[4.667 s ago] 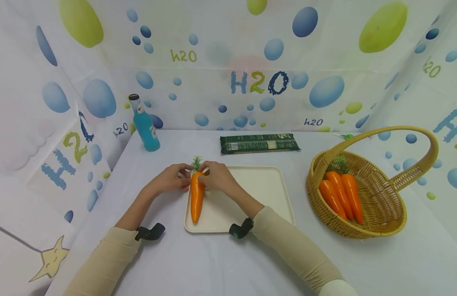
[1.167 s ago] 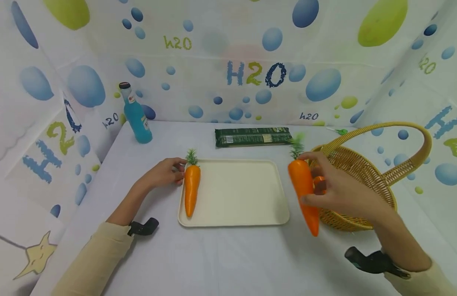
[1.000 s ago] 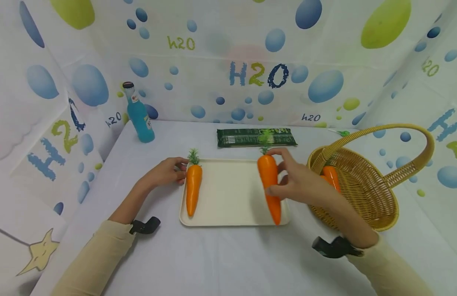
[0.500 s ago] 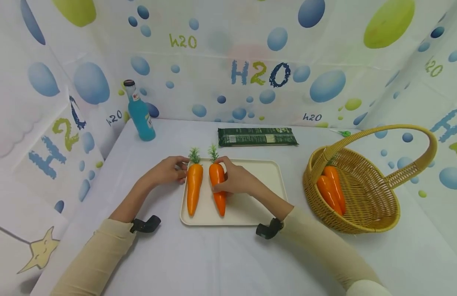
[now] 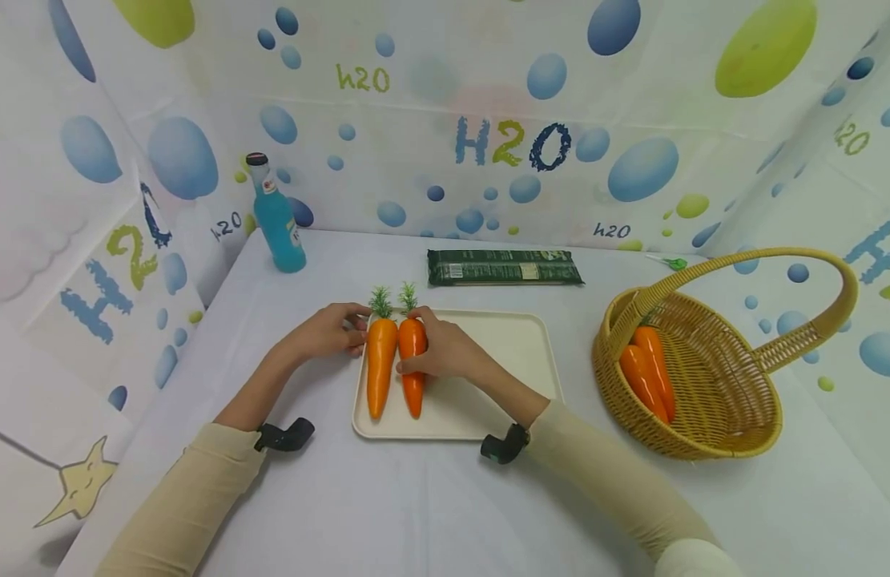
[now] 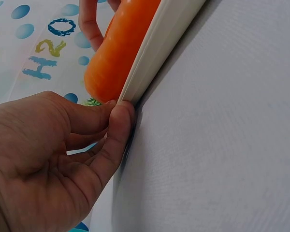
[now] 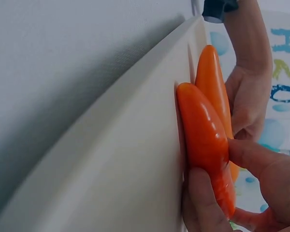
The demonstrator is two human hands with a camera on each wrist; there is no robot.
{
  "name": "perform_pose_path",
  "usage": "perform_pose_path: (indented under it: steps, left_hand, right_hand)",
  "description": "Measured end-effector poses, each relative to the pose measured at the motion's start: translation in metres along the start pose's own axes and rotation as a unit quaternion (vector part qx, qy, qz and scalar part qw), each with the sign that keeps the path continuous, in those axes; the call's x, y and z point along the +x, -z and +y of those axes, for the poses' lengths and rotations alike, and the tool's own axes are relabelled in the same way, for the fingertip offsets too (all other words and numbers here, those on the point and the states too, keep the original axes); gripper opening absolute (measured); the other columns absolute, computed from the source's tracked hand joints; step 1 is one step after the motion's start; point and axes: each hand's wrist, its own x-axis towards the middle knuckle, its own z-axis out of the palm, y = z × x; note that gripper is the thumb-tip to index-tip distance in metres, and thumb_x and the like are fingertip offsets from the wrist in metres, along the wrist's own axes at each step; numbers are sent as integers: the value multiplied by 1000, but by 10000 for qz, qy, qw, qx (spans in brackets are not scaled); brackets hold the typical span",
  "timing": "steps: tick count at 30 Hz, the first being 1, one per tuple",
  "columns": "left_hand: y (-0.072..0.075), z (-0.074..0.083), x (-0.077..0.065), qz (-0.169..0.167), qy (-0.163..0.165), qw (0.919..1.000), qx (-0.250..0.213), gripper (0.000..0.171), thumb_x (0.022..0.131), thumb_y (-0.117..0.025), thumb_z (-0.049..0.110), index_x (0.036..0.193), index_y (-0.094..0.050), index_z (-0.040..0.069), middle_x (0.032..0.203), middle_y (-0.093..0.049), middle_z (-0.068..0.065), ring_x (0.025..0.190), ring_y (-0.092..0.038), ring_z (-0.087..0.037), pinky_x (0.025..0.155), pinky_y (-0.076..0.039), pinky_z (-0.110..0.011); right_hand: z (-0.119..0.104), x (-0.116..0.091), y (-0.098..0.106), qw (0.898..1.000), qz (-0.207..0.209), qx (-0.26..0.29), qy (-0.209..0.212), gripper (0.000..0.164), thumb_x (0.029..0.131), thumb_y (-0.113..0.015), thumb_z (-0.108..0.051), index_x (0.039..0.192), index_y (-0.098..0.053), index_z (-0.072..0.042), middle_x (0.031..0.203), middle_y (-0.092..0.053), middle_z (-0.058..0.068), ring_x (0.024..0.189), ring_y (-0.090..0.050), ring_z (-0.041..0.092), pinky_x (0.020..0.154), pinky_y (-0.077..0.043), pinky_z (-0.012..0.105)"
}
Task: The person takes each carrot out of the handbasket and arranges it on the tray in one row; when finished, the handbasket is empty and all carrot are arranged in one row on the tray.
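On the cream tray (image 5: 488, 417), one carrot (image 5: 379, 365) lies along the left side with its green top past the far rim. Close beside it on the right is a redder carrot (image 5: 413, 385). My right hand (image 5: 445, 346) holds that second carrot near its thick end, thumb on one side and fingers on the other, as the right wrist view shows. My left hand (image 5: 332, 331) pinches the tray's left rim near the far corner; in the left wrist view the thumb and a finger (image 6: 118, 128) meet at the edge.
A wicker basket (image 5: 726, 417) with an arched handle stands to the right, holding more carrots (image 5: 646, 373). A green packet (image 5: 502, 268) lies behind the tray. A bottle of blue liquid (image 5: 280, 232) stands at the back left. A small green-and-white item (image 5: 671, 262) lies behind the basket.
My right hand has carried the second carrot from the basket leftward onto the tray, then closer to the first carrot. Earlier it was at the first carrot. My left hand stays at the tray's left edge.
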Motion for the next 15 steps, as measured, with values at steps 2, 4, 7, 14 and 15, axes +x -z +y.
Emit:
perform_pose_path:
  steps: [2,4,7,14,15]
  left_hand:
    - [-1,-1,0,-21,-1,10000,-28,50,92,-54,-1,141,-44,-10,114,-58,-23,74,-62,-21,74,-53,-32]
    - [-1,-1,0,-24,-11,10000,-50,50,92,-54,-1,141,-43,-10,114,-58,-23,74,-62,-21,73,-53,-33]
    - [0,-2,1,-8,-43,10000,-75,50,93,-53,-2,141,-43,-10,113,-57,-23,74,-62,-21,73,-54,-33]
    - [0,-2,2,-49,-71,10000,-49,49,94,-53,1,141,-43,-10,114,-57,-23,75,-63,-21,74,-53,-33]
    - [1,-2,2,-38,-45,10000,-32,49,94,-54,2,141,-43,-9,114,-57,-23,75,-62,-21,74,-53,-33]
  right_hand:
    - [0,0,0,10000,1,-30,-10,85,80,-80,-44,146,-34,-19,110,-60,7,89,-58,20,76,-50,32]
    - [-1,-2,1,10000,-3,-79,-35,86,81,-79,-46,148,-33,-19,110,-60,7,87,-58,19,74,-50,32]
    - [-1,-6,6,9999,-55,18,-107,87,83,-77,-46,151,-30,-20,109,-59,10,79,-62,18,71,-51,32]
    - [-4,-42,40,9987,217,-440,-135,80,86,-74,-44,153,-34,-24,129,-52,17,95,-63,21,74,-53,36]
    - [-4,-50,49,9979,270,-572,-108,78,87,-73,-44,152,-36,-24,130,-53,16,98,-62,22,75,-53,38]
